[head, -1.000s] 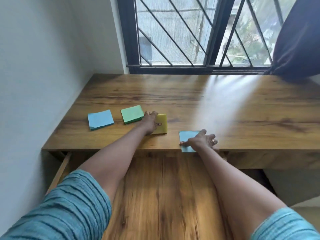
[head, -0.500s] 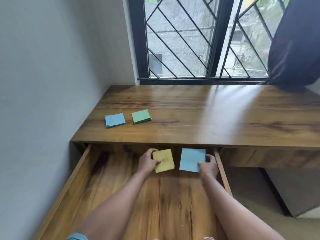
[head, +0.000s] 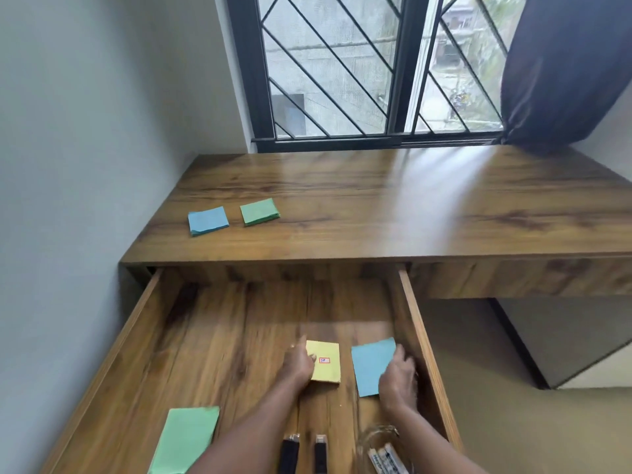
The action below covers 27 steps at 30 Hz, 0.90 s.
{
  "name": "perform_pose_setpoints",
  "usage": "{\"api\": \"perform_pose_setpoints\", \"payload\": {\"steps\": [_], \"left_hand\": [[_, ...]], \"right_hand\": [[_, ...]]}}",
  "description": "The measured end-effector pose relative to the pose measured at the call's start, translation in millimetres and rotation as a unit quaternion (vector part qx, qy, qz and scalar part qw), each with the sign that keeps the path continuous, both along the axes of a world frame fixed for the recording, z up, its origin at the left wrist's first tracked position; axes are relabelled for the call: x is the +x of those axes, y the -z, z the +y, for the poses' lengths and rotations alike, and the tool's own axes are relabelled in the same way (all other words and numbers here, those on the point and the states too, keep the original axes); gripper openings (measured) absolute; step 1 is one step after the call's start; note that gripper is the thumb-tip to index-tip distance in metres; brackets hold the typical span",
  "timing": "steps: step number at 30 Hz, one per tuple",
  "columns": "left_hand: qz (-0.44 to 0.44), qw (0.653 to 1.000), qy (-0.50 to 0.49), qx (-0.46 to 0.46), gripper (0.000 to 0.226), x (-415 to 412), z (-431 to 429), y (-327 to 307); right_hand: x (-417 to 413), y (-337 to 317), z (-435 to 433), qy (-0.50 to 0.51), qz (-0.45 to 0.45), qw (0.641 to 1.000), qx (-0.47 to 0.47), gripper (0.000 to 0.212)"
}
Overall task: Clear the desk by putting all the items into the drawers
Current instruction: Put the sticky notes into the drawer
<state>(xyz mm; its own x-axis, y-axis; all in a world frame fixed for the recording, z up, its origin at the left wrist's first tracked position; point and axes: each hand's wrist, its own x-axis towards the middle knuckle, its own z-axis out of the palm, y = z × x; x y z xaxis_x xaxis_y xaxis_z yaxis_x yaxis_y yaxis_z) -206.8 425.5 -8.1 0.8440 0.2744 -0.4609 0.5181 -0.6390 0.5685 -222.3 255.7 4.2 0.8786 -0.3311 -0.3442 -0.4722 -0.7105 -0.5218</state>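
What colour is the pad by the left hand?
The square paper pad is yellow; head view shows it best.
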Motion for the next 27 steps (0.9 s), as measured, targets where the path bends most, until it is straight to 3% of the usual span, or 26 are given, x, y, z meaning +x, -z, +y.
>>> {"api": "perform_pose_setpoints", "payload": {"steps": [4, 6, 9, 13, 19, 27], "left_hand": [[-0.005, 0.998, 0.023, 0.064, 0.084, -6.1, -13.4, 2.5], [0.005, 0.995, 0.071, 0.073, 0.080, -11.5, -20.0, 6.7], [0.015, 0.990, 0.104, 0.092, 0.068, -14.8, -25.3, 14.6], [0.020, 0.991, 0.095, 0.093, 0.068, -11.6, -34.4, 16.9], [0.023, 0.992, 0.089, 0.085, 0.070, -8.0, -46.4, 14.5], [0.022, 0.992, 0.086, 0.090, 0.070, -12.4, -51.3, 9.2]], "right_hand": [[-7.1, 6.8, 4.8, -0.090, -0.053, 0.988, -0.113, 0.062], [-9.0, 13.0, 7.0, -0.152, -0.045, 0.977, -0.143, 0.062], [-10.6, 17.9, 8.5, -0.211, 0.029, 0.971, -0.111, 0.057], [-4.6, 23.3, 7.4, -0.190, 0.081, 0.975, -0.076, 0.055], [-1.3, 20.5, 11.2, -0.139, 0.089, 0.986, -0.021, 0.057], [-0.7, 28.8, 10.3, -0.138, 0.090, 0.986, -0.016, 0.058]]}}
